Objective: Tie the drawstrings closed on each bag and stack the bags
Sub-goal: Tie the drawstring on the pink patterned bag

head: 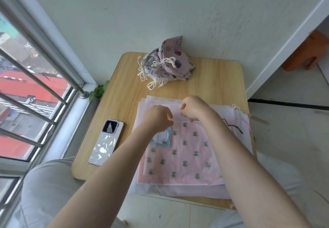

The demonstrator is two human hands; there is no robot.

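A pink bag with green clover print (187,154) lies on top of a pile of flat pale bags (236,119) on the small wooden table (213,78). A blue-edged tag (162,139) sits at its upper left corner. My left hand (157,119) and my right hand (193,109) are both curled at the bag's top edge, pinching the fabric or its string there; the string itself is not clearly visible. At the table's far edge is a heap of printed bags with tied cream drawstrings (167,63).
A phone (106,142) lies face down on the table's left side. A window with metal bars (41,83) is on the left, the wall is right behind the table. An orange stool (306,53) stands at the far right. My grey-trousered knee (48,188) is at lower left.
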